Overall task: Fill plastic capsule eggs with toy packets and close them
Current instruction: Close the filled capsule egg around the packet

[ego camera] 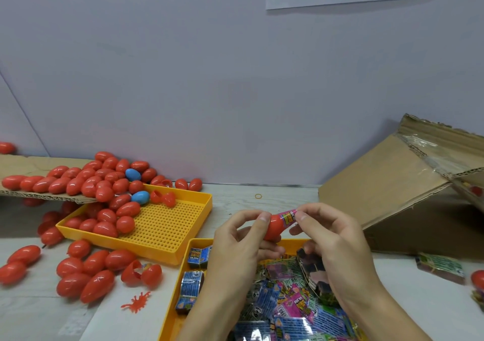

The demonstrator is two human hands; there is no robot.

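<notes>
Surface: pale table (275,196), plain wall behind.
Left hand (235,246): grips red egg half (273,226).
Right hand (332,238): pinches pink toy packet (288,215), its end inside the egg half, between both hands.
Below hands: yellow tray (170,314) of packets.

A yellow perforated plastic tray (167,225) sits left of centre on the pale table (288,196), with red plastic capsule eggs (110,217) heaped in its left part. Behind it, more eggs lie on a flat cardboard sheet (39,167). Nearer, a second yellow tray (172,312) holds printed toy packets (288,306). A tilted brown cardboard box (387,186) stands at right.
</notes>
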